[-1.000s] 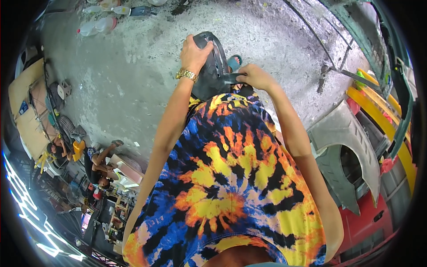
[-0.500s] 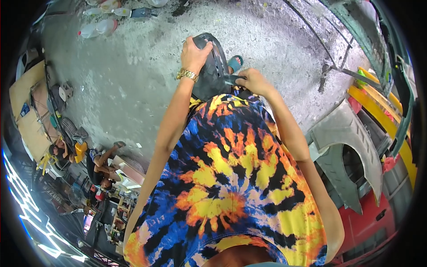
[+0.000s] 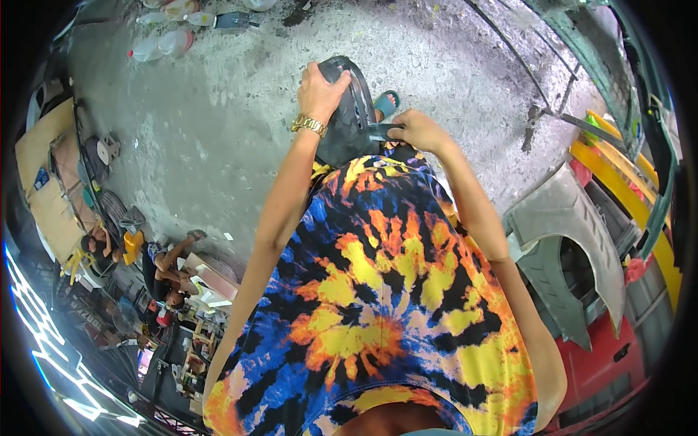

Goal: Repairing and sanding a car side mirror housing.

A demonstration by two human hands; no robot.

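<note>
A black, curved, rounded shell-like part (image 3: pixel 343 142) with a pale-edged slot along its right side rests against my lap. My left hand (image 3: pixel 321 91), with a gold watch on the wrist, grips the part's upper end, thumb over its face and fingers round the far side. My right hand (image 3: pixel 422 133) is closed on one end of a small flat dark piece (image 3: pixel 384 131). The other end of that piece touches the part's right edge. Whether it is a tool or a strip of the part I cannot tell.
My sandalled foot (image 3: pixel 387 104) is on the concrete floor (image 3: pixel 218 131). Plastic bottles (image 3: pixel 161 46) lie at the far left. Grey car fenders (image 3: pixel 567 218) and a red panel (image 3: pixel 603 363) are at the right. Two people (image 3: pixel 171 276) sit at the left among clutter.
The black part and both my hands have shifted very slightly right and down in view. Both grips look the same.
</note>
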